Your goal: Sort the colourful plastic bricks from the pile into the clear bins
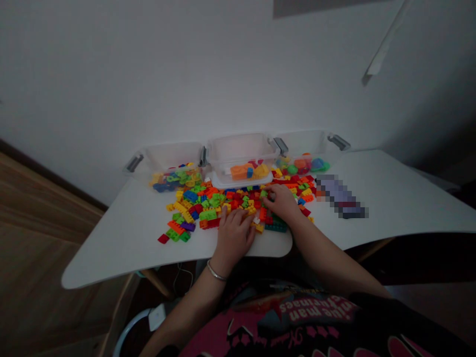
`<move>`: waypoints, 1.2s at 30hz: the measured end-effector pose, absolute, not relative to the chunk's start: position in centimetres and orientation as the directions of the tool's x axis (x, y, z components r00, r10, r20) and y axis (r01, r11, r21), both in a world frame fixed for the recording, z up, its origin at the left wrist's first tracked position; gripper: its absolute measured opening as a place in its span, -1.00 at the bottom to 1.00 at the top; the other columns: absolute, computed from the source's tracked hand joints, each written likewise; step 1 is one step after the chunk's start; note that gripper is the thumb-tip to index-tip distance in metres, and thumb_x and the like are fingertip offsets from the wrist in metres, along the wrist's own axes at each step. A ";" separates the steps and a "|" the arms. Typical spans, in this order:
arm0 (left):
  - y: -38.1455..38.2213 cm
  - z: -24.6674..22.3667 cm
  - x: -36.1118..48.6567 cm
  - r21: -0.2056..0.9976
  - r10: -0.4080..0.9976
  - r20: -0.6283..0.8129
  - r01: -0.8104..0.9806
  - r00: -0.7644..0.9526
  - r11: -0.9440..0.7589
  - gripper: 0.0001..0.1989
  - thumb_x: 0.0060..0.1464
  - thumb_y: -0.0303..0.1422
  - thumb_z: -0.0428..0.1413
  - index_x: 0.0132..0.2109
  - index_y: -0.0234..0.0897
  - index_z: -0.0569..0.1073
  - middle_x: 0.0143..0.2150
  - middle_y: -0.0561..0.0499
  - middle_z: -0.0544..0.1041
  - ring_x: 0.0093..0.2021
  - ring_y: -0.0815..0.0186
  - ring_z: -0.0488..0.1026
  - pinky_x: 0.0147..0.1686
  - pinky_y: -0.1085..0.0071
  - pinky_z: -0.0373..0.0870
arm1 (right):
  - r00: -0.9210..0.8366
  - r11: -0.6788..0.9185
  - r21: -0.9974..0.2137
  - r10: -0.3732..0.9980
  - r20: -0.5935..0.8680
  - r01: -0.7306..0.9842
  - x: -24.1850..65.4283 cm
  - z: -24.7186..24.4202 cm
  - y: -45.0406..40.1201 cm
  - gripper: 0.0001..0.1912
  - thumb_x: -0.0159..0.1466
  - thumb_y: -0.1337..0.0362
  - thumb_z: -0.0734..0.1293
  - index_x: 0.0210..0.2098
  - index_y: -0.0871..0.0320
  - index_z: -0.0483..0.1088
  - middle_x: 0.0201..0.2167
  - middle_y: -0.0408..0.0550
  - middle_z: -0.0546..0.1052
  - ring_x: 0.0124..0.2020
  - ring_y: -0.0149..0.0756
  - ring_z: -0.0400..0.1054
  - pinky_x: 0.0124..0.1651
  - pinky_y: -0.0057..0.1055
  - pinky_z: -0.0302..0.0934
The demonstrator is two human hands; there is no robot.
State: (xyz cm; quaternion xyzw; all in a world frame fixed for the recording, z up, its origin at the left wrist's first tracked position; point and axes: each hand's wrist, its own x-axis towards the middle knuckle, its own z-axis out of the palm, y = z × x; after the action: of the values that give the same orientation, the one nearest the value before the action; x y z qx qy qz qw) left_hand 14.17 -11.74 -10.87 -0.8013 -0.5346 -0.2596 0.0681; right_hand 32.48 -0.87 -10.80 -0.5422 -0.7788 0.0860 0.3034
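Observation:
A spread of coloured toy bricks [215, 200] covers the middle of the white table. My left hand [233, 235], with a bracelet [215, 271] at its wrist, rests palm down at the front of the pile, its fingers stretched over several bricks. A long red brick [211, 224] and a light green brick [208, 215] lie just left of it. My right hand [283, 202] reaches into the pile with thumb and forefinger around a small light green brick [264, 194]. Below that hand is a dark green brick [275, 226].
Three clear bins stand along the wall: the left bin [171, 151] and right bin [305, 141] hold coloured pieces, the middle bin [240, 146] a few orange and blue ones. A blurred-out flat object [340, 196] lies on the table [394, 198] at right.

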 end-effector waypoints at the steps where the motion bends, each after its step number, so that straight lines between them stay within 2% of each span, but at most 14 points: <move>1: -11.7 -10.8 14.2 0.169 0.822 0.488 0.891 0.295 -0.421 -0.68 0.20 -0.35 0.07 0.08 -0.13 0.50 0.01 -0.06 0.54 0.08 0.12 0.42 0.33 -0.12 -0.01 | -0.216 0.397 -0.480 0.896 0.388 0.782 32.5 -10.8 -0.9 -0.71 0.18 0.24 0.35 -0.12 0.17 0.48 -0.17 0.08 0.57 -0.10 -0.09 0.42 0.04 -0.17 0.27; 7: -11.8 -10.8 14.2 0.171 0.825 0.485 0.894 0.291 -0.415 -0.69 0.20 -0.35 0.07 0.07 -0.14 0.50 0.01 -0.06 0.53 0.08 0.12 0.42 0.34 -0.12 -0.02 | -0.137 0.428 -0.638 0.881 0.454 0.640 32.6 -10.8 -1.1 -0.71 0.13 0.22 0.33 -0.15 0.15 0.46 -0.20 0.06 0.56 -0.15 -0.11 0.43 -0.01 -0.13 0.31; 12: -11.7 -10.8 14.1 0.173 0.824 0.487 0.893 0.290 -0.416 -0.71 0.21 -0.33 0.07 0.07 -0.14 0.51 0.00 -0.06 0.54 0.07 0.13 0.42 0.33 -0.12 -0.01 | 0.114 0.408 -0.834 0.871 0.477 0.371 33.2 -9.5 -0.2 -0.70 0.14 0.11 0.31 -0.19 0.12 0.40 -0.31 -0.04 0.53 -0.33 -0.24 0.41 -0.17 -0.21 0.36; 17: -11.6 -10.9 14.1 0.173 0.825 0.486 0.894 0.287 -0.413 -0.68 0.20 -0.34 0.08 0.08 -0.12 0.50 -0.01 -0.06 0.54 0.07 0.11 0.43 0.32 -0.15 0.02 | 0.260 0.485 -0.847 0.808 0.529 0.216 34.3 -6.3 2.4 -0.63 0.15 0.03 0.34 -0.13 0.09 0.38 -0.23 -0.05 0.52 -0.32 -0.31 0.39 -0.25 -0.32 0.34; 24: -11.6 -10.9 14.1 0.182 0.823 0.495 0.892 0.280 -0.413 -0.73 0.20 -0.34 0.08 0.03 -0.15 0.53 0.00 -0.07 0.55 0.06 0.10 0.43 0.31 -0.15 0.03 | 0.216 0.557 -0.741 0.725 0.654 0.375 33.9 -3.2 7.0 -0.62 0.22 -0.02 0.31 -0.07 0.05 0.37 -0.14 -0.05 0.52 -0.26 -0.33 0.39 -0.23 -0.35 0.34; 32: -11.5 -11.0 14.1 0.172 0.822 0.496 0.896 0.281 -0.410 -0.74 0.19 -0.33 0.09 0.01 -0.15 0.53 0.01 -0.05 0.55 0.08 0.10 0.43 0.32 -0.16 0.02 | 0.126 0.465 -0.758 0.810 0.573 0.457 31.7 -3.5 9.6 -0.66 0.17 0.14 0.31 -0.11 0.17 0.44 -0.22 -0.02 0.56 -0.27 -0.27 0.40 -0.10 -0.24 0.33; 36: -11.5 -11.1 14.1 0.176 0.824 0.492 0.894 0.281 -0.411 -0.73 0.19 -0.33 0.10 0.02 -0.15 0.53 0.00 -0.06 0.55 0.07 0.09 0.43 0.32 -0.17 0.02 | 0.037 0.449 -0.651 0.806 0.591 0.612 31.5 -3.2 9.1 -0.64 0.17 0.20 0.29 -0.09 0.22 0.47 -0.21 0.06 0.56 -0.19 -0.16 0.41 0.00 -0.14 0.29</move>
State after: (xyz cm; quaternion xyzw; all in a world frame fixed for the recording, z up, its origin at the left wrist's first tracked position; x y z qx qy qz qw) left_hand 14.06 -11.50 -11.08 -0.7976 -0.5385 -0.2632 0.0671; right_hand 31.48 9.13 -3.24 -0.5160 -0.6870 0.0967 0.5024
